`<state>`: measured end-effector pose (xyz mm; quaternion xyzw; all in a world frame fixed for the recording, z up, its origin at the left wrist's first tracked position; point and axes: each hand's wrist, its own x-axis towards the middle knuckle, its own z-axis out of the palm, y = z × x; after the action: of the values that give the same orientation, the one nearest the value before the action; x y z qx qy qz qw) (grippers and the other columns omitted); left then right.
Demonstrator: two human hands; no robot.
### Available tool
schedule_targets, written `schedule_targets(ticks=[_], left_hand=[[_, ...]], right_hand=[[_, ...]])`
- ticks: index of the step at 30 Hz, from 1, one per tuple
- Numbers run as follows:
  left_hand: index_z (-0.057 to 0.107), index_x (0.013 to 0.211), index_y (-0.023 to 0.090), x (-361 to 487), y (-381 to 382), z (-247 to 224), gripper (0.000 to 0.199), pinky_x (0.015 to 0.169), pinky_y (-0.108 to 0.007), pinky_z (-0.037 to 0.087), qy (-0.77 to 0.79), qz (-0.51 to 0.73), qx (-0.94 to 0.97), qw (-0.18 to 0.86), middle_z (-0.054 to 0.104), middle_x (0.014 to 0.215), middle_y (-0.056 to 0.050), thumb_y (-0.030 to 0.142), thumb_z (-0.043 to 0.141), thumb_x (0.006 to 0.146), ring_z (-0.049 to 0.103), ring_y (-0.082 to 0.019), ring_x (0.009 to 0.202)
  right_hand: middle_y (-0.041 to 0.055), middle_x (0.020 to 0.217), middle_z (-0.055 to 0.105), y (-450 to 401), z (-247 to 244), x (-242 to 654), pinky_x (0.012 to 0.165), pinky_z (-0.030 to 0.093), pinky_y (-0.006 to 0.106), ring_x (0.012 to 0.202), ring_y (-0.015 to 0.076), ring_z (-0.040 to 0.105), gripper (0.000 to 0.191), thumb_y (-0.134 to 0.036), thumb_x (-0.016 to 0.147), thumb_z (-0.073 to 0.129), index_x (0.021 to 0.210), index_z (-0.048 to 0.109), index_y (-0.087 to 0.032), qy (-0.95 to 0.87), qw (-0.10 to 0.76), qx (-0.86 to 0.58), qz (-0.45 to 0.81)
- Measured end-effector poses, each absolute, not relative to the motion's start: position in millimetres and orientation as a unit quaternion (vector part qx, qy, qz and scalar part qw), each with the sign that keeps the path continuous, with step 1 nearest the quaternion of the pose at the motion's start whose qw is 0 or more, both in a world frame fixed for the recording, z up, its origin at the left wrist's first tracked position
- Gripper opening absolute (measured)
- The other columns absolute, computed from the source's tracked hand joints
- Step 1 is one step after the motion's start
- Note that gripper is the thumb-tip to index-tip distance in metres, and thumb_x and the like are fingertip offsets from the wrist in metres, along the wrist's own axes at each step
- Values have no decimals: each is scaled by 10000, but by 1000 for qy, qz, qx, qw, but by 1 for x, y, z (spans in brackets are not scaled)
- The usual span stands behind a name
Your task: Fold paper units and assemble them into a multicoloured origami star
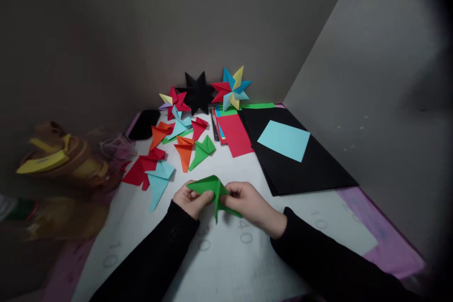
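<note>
A green folded paper piece with a raised central ridge is held between my two hands above the white tabletop. My left hand pinches its left side, thumb on top. On the other side my right hand grips the right flap between thumb and fingers. Some of the fingertips are hidden behind the paper. Beyond my hands lie several folded paper pieces, among them a green one, an orange one, a light blue one and a red one.
Paper stars, one black and one multicoloured, lean against the back wall. Red sheets lie beside black sheets bearing a light blue sheet. A dark phone-like object sits back left; blurred brown items stand at left.
</note>
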<state>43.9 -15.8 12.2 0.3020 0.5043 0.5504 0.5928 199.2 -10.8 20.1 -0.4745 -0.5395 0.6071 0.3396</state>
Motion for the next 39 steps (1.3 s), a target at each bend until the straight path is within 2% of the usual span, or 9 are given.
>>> schedule_targets(ticks=[3,9,14,18,23,26,29,36,39], left_hand=[[525,731,137,42,-14,10,414,478,-193,484,508,563,291,584,643,539,38,276,822,478,577,-87,457],[474,1115,189,29,-11,24,665,429,-197,492,482,580,348,557,672,763,3,374,794,562,586,-97,499],[631,995,133,17,-5,28,612,448,-247,491,442,488,320,681,695,704,-72,656,574,681,634,-170,541],[712,852,121,17,-4,22,460,582,-273,500,430,428,309,732,708,649,-72,495,747,586,669,-209,631],[740,839,125,22,-9,18,479,509,-232,455,461,367,340,733,691,588,-64,490,786,531,629,-163,527],[720,973,175,21,-12,21,515,534,-234,472,439,371,378,726,735,782,-92,477,775,560,657,-171,595],[734,939,189,17,-13,26,414,557,-229,488,409,356,435,719,725,951,-121,447,749,616,677,-181,674],[757,790,180,10,-16,34,242,789,-289,511,378,308,525,697,716,980,-134,363,745,633,674,-242,921],[760,771,181,10,-17,35,241,772,-282,518,355,310,554,686,709,993,-142,381,737,638,681,-245,902]], right_hand=[[-36,514,484,-10,15,201,441,306,191,458,72,426,278,-353,736,622,586,510,-147,-519,328,-457,644],[-18,478,550,-1,7,215,388,351,175,389,79,494,335,-447,734,615,617,537,-143,-417,312,-428,739],[-27,439,543,3,10,222,343,361,169,335,74,473,255,-354,653,658,578,547,-137,-418,265,-433,754],[-39,437,518,3,13,225,339,341,174,324,63,436,265,-359,678,654,578,559,-132,-444,208,-415,766],[-34,472,506,3,19,230,404,320,179,403,65,428,218,-273,747,592,585,572,-130,-546,182,-395,716],[-30,497,502,3,25,233,432,322,191,435,74,427,247,-294,791,549,602,561,-135,-602,145,-412,668],[-43,503,465,4,32,236,447,302,193,461,75,395,255,-308,793,553,604,566,-138,-666,127,-414,607],[-28,546,536,5,43,240,503,343,197,527,90,441,188,-271,764,593,652,655,-133,-759,149,-391,498],[-31,536,531,5,44,241,486,329,194,512,84,423,190,-269,769,592,654,662,-134,-768,147,-389,487]])
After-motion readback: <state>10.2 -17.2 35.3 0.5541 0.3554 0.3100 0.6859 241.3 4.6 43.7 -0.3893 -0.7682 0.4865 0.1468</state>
